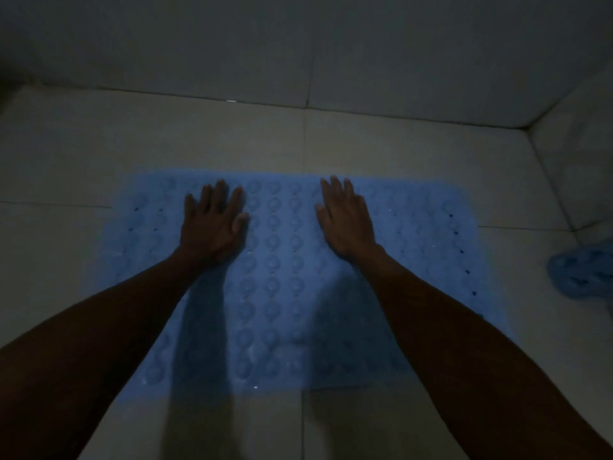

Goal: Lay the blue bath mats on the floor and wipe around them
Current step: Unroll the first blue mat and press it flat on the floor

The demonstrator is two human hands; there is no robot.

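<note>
A blue bath mat point(285, 277) with rows of round bumps and small holes lies flat on the pale tiled floor point(365, 144). My left hand point(214, 224) rests palm down on the mat's far left part, fingers spread. My right hand point(346, 219) lies palm down on the far middle-right part, fingers apart. Neither hand holds anything. A second blue mat point(582, 273) sits crumpled at the right edge of the view, partly cut off.
The room is dim. A tiled wall point(298, 44) runs along the far side and another wall point(583, 154) closes the right side, forming a corner. Bare floor tiles surround the flat mat on the left, far side and near side.
</note>
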